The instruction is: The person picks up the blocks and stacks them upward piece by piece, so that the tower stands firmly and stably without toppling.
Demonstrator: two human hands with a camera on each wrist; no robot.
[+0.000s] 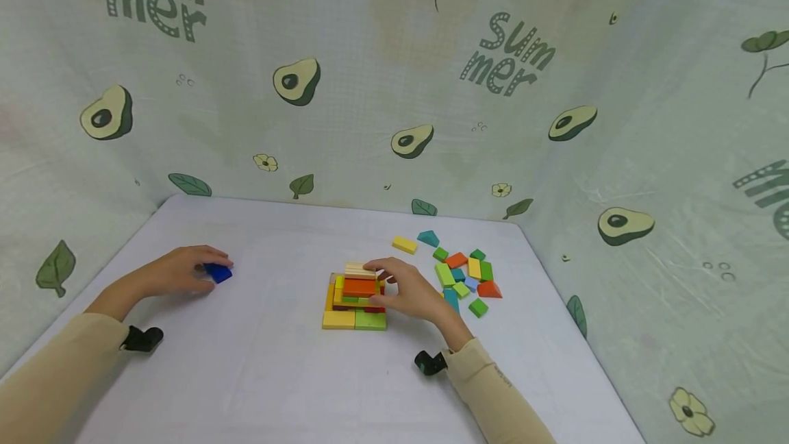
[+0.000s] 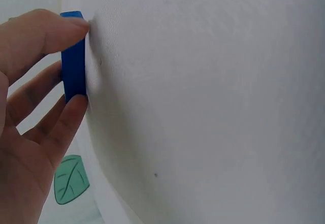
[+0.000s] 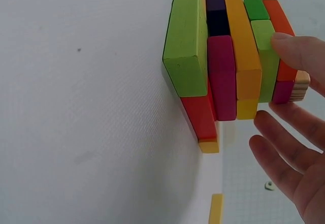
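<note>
At the left of the table, my left hand (image 1: pixel 188 269) pinches a blue block (image 2: pixel 74 71) between thumb and fingertips, close to the white surface. A layered stack of coloured wooden blocks (image 1: pixel 339 321) stands in the middle. My right hand (image 1: pixel 409 286) is at its upper right side, the thumb by the orange block (image 3: pixel 287 64) and the light green one (image 3: pixel 265 56). Other fingers spread along the stack's side. On top lies a ridged, plain-wood block (image 1: pixel 356 270), with the index finger at its right end. How firmly these fingers press is hidden.
Several loose blocks, among them a red triangle (image 1: pixel 490 290), a green block (image 1: pixel 478 307) and a yellow block (image 1: pixel 404 245), lie right of the stack. Patterned cloth (image 1: pixel 345 156) hangs behind the white table (image 1: pixel 277 375) and at both sides.
</note>
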